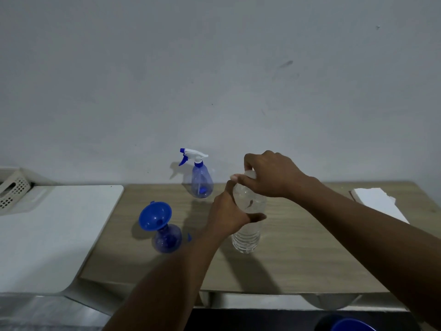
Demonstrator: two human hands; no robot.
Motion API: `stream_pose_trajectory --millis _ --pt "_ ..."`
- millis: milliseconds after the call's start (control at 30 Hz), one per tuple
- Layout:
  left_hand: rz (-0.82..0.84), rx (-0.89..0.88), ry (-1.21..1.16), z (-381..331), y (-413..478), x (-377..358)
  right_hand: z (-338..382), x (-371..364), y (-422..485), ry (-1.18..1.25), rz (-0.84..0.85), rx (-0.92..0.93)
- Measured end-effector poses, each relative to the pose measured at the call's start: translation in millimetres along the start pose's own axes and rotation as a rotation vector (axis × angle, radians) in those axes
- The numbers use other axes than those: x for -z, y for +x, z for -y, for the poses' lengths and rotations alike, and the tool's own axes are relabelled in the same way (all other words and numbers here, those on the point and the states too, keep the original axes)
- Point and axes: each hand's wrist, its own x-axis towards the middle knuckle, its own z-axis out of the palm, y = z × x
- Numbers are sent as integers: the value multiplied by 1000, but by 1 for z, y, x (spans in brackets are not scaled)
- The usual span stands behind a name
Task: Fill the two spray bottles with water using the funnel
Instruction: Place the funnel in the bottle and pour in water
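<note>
Nearest us, at six o'clock on the bottom edge, a blue rim [350,326] just peeks in, too cropped to identify. Moving up onto the table [298,259], both forearms reach in towards the middle. The left hand [229,216] wraps the water bottle [247,237] around its waist, thumb across the front, bracing it upright on the wood. At nine o'clock from that bottle stands the near spray bottle [167,240], its trigger head off and the funnel [154,216] seated in its neck, tilted a little left. So the set-up looks done on this one; by my reading no pouring has started, and I can't tell any water level through the blue plastic.

Up at the top of the water bottle, the right hand [269,175] comes over from two o'clock, wrist arched, fingertips pinching the cap [250,173]. That looks like the unscrewing step.

Further back, at eleven o'clock, the far spray bottle [201,182] stands near the wall with its trigger head on, so it needs opening and filling too. Both fills remain, I'd say.

Out wide: a white board [47,235] at nine o'clock, a white sheet [377,201] at two, and a basket [13,189] at the far left.
</note>
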Motion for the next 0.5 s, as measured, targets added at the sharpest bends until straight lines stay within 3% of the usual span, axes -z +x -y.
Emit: stream_pose_trajectory --millis 133,367,500 --pt "29 -22 16 2 -2 -2 10 8 2 -145 61 -76" --pt "63 -48 94 16 5 -8 11 24 -8 99 336 61" --pt "100 -90 82 16 8 -8 10 27 -8 -41 252 24"
